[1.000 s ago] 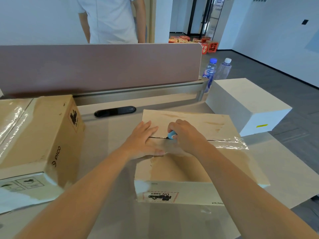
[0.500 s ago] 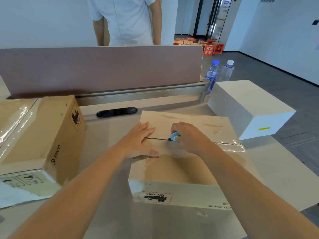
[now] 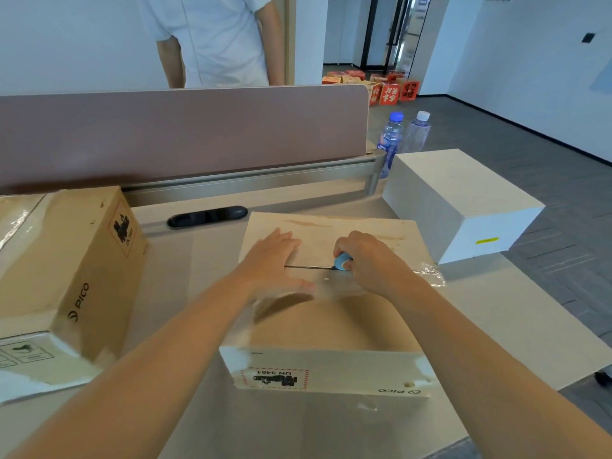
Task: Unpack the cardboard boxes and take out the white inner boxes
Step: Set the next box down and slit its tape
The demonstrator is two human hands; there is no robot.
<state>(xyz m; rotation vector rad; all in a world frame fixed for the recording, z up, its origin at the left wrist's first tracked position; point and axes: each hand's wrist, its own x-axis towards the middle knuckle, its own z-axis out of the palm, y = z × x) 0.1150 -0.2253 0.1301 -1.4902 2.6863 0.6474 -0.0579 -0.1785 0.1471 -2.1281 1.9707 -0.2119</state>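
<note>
On the desk [image 3: 496, 313], at the centre of the head view, a cardboard box [image 3: 331, 329] is shown lying flat, its near side bearing a "UN 3481" label and the word "PICO". The left hand [image 3: 275, 263] is laid flat on the lid with straight fingers, pressing just left of the seam. A blue-handled cutter [image 3: 342, 261] is gripped by the right hand [image 3: 371, 260], whose fingers are curled round the handle; the blade end is set on the taped seam, where a dark slit is seen running from the cutter toward the left hand. Loose clear tape [image 3: 430, 273] is seen at the lid's right edge. A second cardboard box [image 3: 66, 276], sealed with clear tape, is set at the left of the desk, well apart from the first. A white inner box [image 3: 460, 200] is placed at the far right of the desk. Two plastic bottles [image 3: 390, 134] are seen behind it, beside the end of the desk partition [image 3: 182, 134]. A person in a white shirt [image 3: 218, 38] is stood beyond the partition.
</note>
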